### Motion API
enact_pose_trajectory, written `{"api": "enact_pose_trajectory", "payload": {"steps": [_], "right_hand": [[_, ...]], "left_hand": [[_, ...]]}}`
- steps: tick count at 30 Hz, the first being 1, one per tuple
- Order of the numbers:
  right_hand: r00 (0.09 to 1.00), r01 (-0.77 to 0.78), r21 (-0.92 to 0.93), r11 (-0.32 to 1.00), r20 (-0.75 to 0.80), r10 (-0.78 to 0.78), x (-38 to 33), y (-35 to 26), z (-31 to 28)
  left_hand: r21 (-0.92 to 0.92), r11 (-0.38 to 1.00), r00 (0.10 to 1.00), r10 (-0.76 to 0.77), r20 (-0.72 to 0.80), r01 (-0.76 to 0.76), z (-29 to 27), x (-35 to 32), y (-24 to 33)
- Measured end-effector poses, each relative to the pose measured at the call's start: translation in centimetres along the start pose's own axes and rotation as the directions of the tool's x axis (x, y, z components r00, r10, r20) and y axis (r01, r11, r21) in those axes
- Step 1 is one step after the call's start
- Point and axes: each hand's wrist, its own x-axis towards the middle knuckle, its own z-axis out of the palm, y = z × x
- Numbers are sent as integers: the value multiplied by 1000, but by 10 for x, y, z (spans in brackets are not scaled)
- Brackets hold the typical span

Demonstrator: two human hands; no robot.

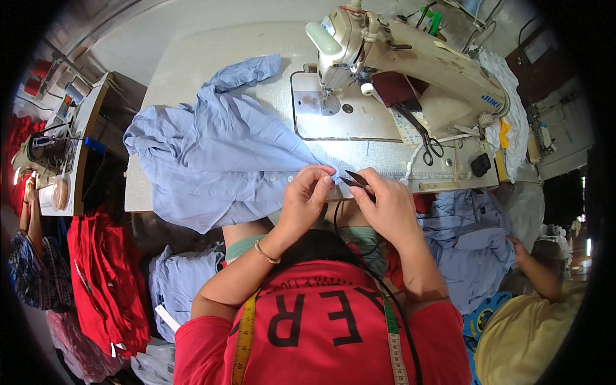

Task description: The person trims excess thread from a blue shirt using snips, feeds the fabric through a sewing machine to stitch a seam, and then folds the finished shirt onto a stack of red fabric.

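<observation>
2 hands | left hand [307, 196] grip pinching crumpled light-blue shirt [218, 160] | right hand [385, 205] grip grasping dark snips [355, 180]

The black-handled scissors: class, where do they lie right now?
In the head view, the black-handled scissors lie right of centre on the sewing table, under the sewing machine arm.

The shirt [218, 154] is soft, matt blue cloth, creased; the snips [357, 180] are dark metal; the sewing machine [410, 64] has glossy cream enamel and a dull metal plate; the table [212, 58] is matt, pale laminate
</observation>
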Motion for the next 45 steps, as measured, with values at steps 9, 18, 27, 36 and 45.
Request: {"api": "enact_pose_trajectory", "payload": {"steps": [9,18,27,36,45], "right_hand": [[976,138,-129,982,184,-113,10,9,1],[977,196,-181,964,118,-176,12,13,10],[960,263,-223,938,-36,-278,8,23,27],[999,-46,447,893,37,32,14,46,26],[988,-108,647,754,152,11,17,46,37]], "left_hand": [[159,976,989,147,33,-150,-3,-3,2],[180,954,969,245,-13,-239,0,-3,3],[162,977,990,133,54,-140,-5,-5,2],[-28,1000,998,-6,69,8,-6,-5,4],[-384,911,985,-108,132,151,-13,4,3]]}}
